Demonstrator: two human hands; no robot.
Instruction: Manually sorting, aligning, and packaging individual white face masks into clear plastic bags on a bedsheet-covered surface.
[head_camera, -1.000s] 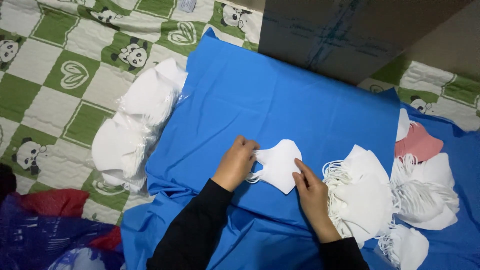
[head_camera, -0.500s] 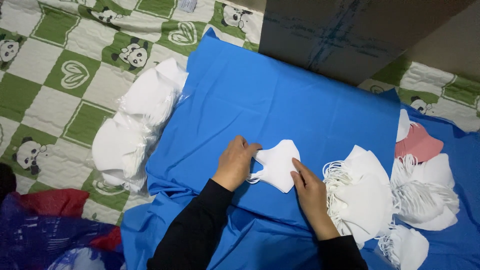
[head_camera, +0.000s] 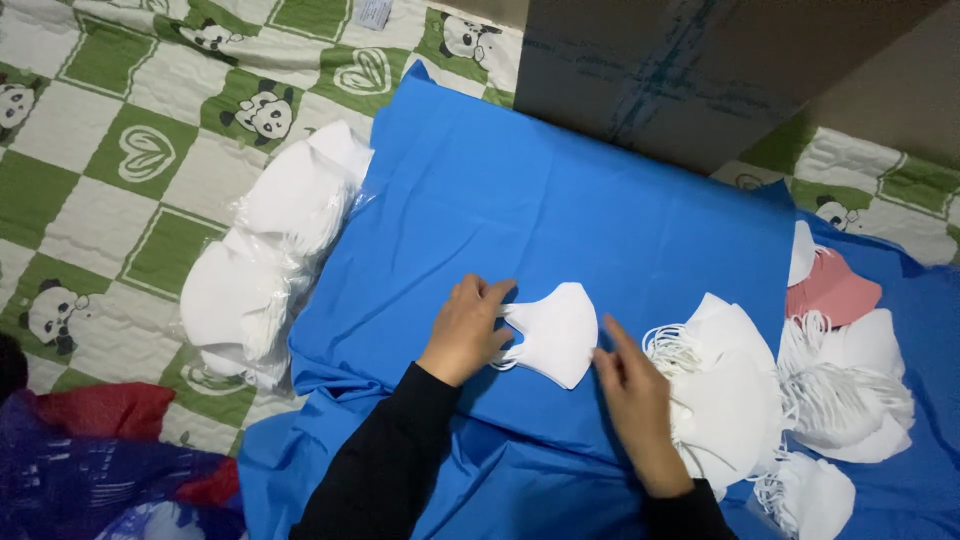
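Note:
A white face mask (head_camera: 555, 335) lies flat on a blue cloth (head_camera: 560, 200). My left hand (head_camera: 465, 330) rests on the mask's left end, its fingers pressing on the ear loop there. Just right of the mask is my right hand (head_camera: 630, 395), fingers apart, with nothing in it. Both arms wear black sleeves. A loose heap of white masks (head_camera: 725, 395) with tangled ear loops lies beside my right hand.
Bagged stacks of white masks (head_camera: 265, 255) sit at the cloth's left edge on a green checked blanket with panda figures. More white masks (head_camera: 845, 385) and a pink one (head_camera: 835, 290) lie at right. A cardboard box (head_camera: 690, 60) stands behind. A red and purple bag (head_camera: 100, 450) lies lower left.
My right hand has lifted off the mask's lower right edge and pulled slightly right. The left hand stays on the mask's left end.

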